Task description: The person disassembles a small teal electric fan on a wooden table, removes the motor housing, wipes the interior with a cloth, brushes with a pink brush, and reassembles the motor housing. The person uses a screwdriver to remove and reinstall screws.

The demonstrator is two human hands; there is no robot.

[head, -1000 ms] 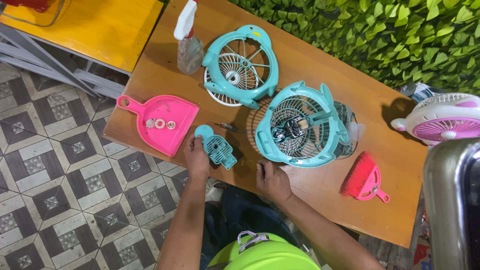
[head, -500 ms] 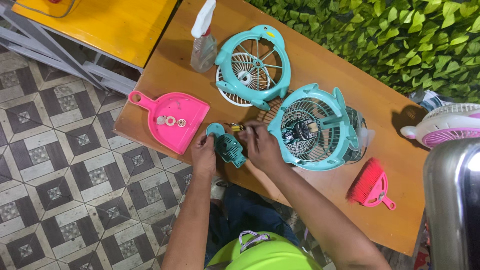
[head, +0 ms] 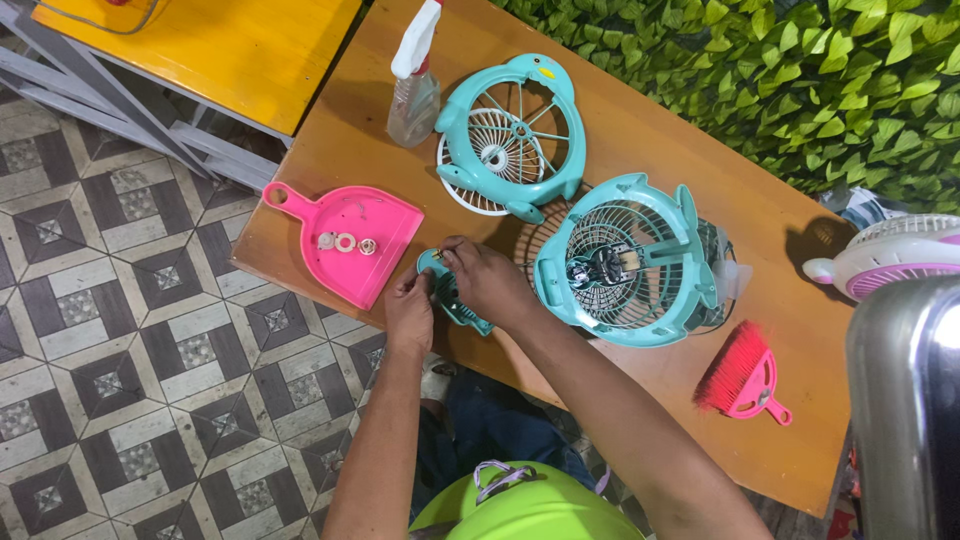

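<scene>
My left hand [head: 410,312] and my right hand [head: 487,283] both grip a small teal plastic fan part [head: 455,300] near the front edge of the wooden table [head: 650,130]. The right hand covers most of its top. Just right of my hands stands the teal fan body [head: 625,260] with its grille and motor exposed. A second teal fan frame [head: 512,135] lies over a white grille behind it. To the left, a pink dustpan [head: 352,240] holds three small round parts.
A clear spray bottle [head: 412,92] stands at the table's back left. A pink hand brush [head: 742,380] lies at the right. A white and pink fan [head: 895,255] sits at the far right. Behind is a leafy green wall [head: 800,70]; tiled floor [head: 120,350] lies left.
My right hand has moved left from the table edge onto the teal part and now grips it together with my left hand. The view has shifted slightly.
</scene>
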